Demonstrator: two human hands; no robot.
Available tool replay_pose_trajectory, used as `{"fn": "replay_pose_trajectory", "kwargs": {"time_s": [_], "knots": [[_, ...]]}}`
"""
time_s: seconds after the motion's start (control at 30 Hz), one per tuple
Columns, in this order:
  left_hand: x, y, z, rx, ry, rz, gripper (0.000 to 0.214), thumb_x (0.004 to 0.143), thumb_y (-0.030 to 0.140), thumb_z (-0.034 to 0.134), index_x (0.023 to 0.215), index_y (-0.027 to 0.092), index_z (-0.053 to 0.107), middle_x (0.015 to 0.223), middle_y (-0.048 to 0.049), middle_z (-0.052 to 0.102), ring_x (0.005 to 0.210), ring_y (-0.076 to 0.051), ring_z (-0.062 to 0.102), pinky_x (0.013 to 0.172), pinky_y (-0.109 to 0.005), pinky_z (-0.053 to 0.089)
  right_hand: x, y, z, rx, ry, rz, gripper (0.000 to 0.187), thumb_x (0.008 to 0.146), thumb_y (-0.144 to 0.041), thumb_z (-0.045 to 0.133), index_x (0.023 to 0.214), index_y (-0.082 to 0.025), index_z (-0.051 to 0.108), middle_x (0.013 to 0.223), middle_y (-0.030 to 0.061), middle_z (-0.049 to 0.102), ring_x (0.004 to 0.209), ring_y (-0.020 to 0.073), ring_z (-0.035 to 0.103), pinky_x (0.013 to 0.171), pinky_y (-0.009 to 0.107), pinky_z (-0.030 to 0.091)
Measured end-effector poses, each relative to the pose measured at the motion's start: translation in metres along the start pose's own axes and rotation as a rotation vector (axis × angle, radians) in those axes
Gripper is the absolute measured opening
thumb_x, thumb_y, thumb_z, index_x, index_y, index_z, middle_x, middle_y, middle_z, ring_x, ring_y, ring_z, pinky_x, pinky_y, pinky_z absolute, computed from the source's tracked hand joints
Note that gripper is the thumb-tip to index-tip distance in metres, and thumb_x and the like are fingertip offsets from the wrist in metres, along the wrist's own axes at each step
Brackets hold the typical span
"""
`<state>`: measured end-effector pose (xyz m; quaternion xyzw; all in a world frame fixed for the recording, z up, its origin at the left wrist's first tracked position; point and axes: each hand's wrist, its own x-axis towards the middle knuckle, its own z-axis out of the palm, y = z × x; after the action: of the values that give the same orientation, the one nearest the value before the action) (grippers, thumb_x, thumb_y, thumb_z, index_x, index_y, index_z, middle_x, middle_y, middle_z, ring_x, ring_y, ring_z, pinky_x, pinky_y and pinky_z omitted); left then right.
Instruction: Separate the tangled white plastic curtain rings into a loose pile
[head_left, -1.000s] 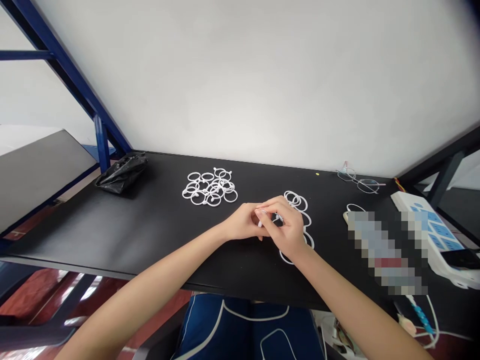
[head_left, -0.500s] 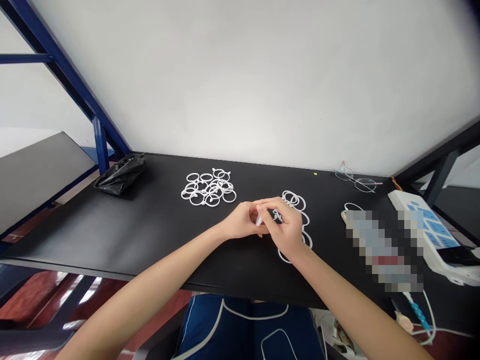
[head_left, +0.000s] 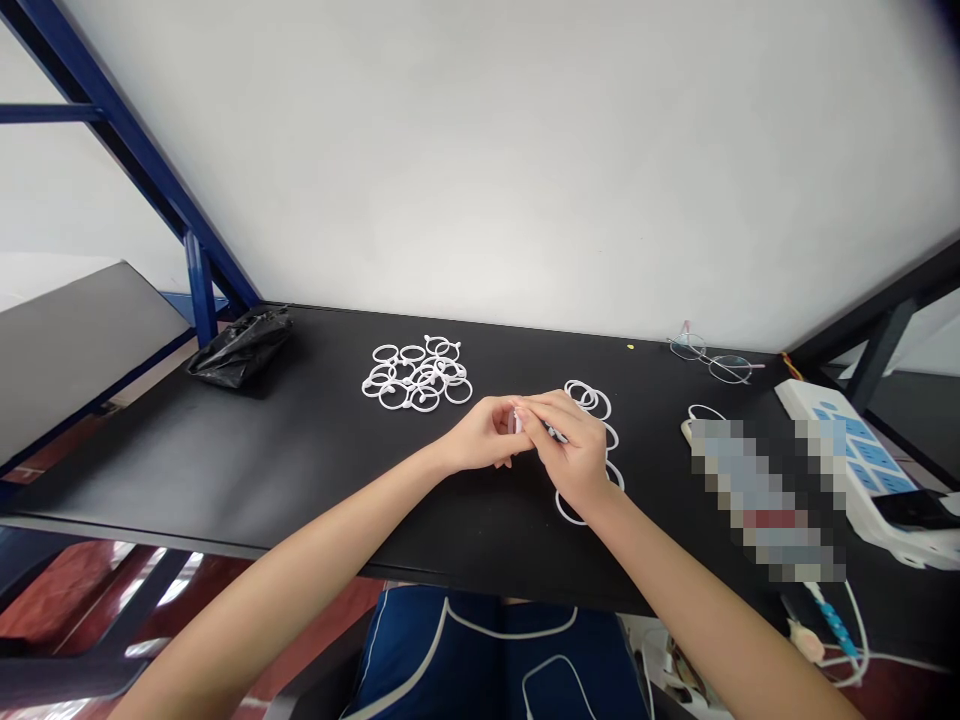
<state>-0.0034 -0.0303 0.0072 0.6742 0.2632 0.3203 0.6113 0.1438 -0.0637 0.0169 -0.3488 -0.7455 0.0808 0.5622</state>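
Piece (head_left: 517, 422) in white sits pinched between left hand (head_left: 484, 436) and right hand (head_left: 571, 446).

No text, label, brand, number or sign can be read here. On the white power strip (head_left: 859, 448), the blue socket panels (head_left: 862, 435) show marks too small to make out as words or figures, and the dark object (head_left: 919, 510) at its near end gives no legible print; just left of the power strip, a pixelated patch (head_left: 757, 500) hides whatever might be written beneath it. Far left of the power strip, the crumpled black bag (head_left: 241, 347) likewise carries no readable lettering.
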Motion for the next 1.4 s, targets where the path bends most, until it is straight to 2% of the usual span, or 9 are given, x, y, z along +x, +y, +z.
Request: {"fn": "replay_pose_trajectory", "kwargs": {"time_s": [0.07, 0.2, 0.43, 0.57, 0.67, 0.8, 1.03, 1.17, 1.4], "knots": [[0.0, 0.001, 0.001, 0.02, -0.01, -0.019, 0.009, 0.079, 0.019, 0.062, 0.082, 0.012, 0.06, 0.05, 0.0079, 0.046, 0.039, -0.004, 0.047, 0.039, -0.014, 0.041, 0.0, 0.0, 0.0, 0.006, -0.002, 0.006, 0.017, 0.088, -0.012, 0.061, 0.09, -0.023, 0.074, 0.085, 0.0042, 0.073, 0.074, 0.0185, 0.065, 0.066, 0.035, 0.054], [-0.001, 0.003, 0.002, 0.036, -0.014, -0.009, 0.012, 0.079, 0.022, 0.06, 0.072, 0.013, 0.056, 0.051, 0.0068, 0.044, 0.043, -0.005, 0.048, 0.04, -0.014, 0.041, 0.0, 0.0, -0.001, -0.004, -0.009, 0.032, 0.016, 0.09, -0.015, 0.06, 0.085, -0.023, 0.073, 0.079, 0.0029, 0.073, 0.07, 0.0181, 0.064, 0.064, 0.034, 0.054], [0.0, 0.004, 0.003, 0.022, -0.008, -0.008, 0.016, 0.081, 0.028, 0.061, 0.075, 0.014, 0.057, 0.055, 0.0058, 0.043, 0.045, -0.006, 0.047, 0.04, -0.016, 0.043, 0.0, 0.0, -0.001, -0.054, -0.026, 0.075, 0.019, 0.092, -0.022, 0.056, 0.081, -0.023, 0.072, 0.078, 0.0039, 0.072, 0.069, 0.0193, 0.065, 0.064, 0.036, 0.055], [0.001, 0.007, 0.003, -0.07, 0.048, -0.053, 0.012, 0.084, 0.027, 0.055, 0.08, 0.016, 0.055, 0.056, 0.0057, 0.046, 0.04, -0.006, 0.043, 0.045, -0.021, 0.049, 0.001, -0.002, -0.003, -0.065, -0.017, 0.073, 0.018, 0.094, -0.02, 0.053, 0.095, -0.023, 0.071, 0.091, 0.0065, 0.074, 0.083, 0.0211, 0.068, 0.074, 0.038, 0.055], [0.003, 0.012, -0.001, -0.223, 0.12, -0.146, 0.013, 0.086, 0.027, 0.046, 0.082, 0.017, 0.054, 0.059, 0.0036, 0.051, 0.04, -0.008, 0.045, 0.048, -0.025, 0.051, 0.004, -0.004, -0.004, -0.08, 0.006, 0.09, 0.018, 0.094, -0.019, 0.052, 0.1, -0.022, 0.069, 0.096, 0.0074, 0.074, 0.089, 0.0217, 0.068, 0.078, 0.039, 0.054], [0.005, 0.012, -0.009, -0.487, 0.301, -0.215, 0.027, 0.088, 0.029, 0.035, 0.096, 0.016, 0.057, 0.057, 0.0011, 0.055, 0.039, -0.01, 0.043, 0.049, -0.026, 0.05, 0.005, 0.0, -0.004, -0.142, 0.003, 0.146, 0.016, 0.093, -0.02, 0.053, 0.096, -0.022, 0.068, 0.095, 0.007, 0.073, 0.091, 0.0219, 0.067, 0.081, 0.04, 0.054], [0.005, 0.006, -0.024, -0.776, 0.403, -0.242, 0.055, 0.098, 0.045, 0.019, 0.099, 0.011, 0.062, 0.049, 0.0004, 0.051, 0.035, -0.009, 0.034, 0.053, -0.027, 0.05, -0.006, 0.017, 0.002, -0.329, -0.23, 0.3, 0.011, 0.087, -0.026, 0.06, 0.093, -0.022, 0.068, 0.115, 0.0106, 0.066, 0.109, 0.0301, 0.061, 0.096, 0.053, 0.047], [0.007, 0.007, -0.024, -0.887, 0.525, -0.292, 0.047, 0.098, 0.04, 0.023, 0.099, 0.011, 0.06, 0.056, -0.0005, 0.053, 0.04, -0.01, 0.04, 0.047, -0.024, 0.044, -0.012, 0.02, 0.004, -0.371, -0.316, 0.36, 0.014, 0.086, -0.028, 0.061, 0.096, -0.021, 0.068, 0.122, 0.0123, 0.061, 0.115, 0.0316, 0.058, 0.099, 0.055, 0.046], [0.008, 0.007, -0.021, -1.002, 0.648, -0.31, 0.042, 0.098, 0.04, 0.027, 0.097, 0.01, 0.058, 0.059, -0.0017, 0.054, 0.043, -0.01, 0.046, 0.049, -0.023, 0.045, -0.012, 0.015, 0.003, -0.308, -0.375, 0.413, 0.015, 0.087, -0.027, 0.06, 0.099, -0.022, 0.066, 0.125, 0.0105, 0.059, 0.119, 0.0287, 0.057, 0.096, 0.048, 0.05]]}}
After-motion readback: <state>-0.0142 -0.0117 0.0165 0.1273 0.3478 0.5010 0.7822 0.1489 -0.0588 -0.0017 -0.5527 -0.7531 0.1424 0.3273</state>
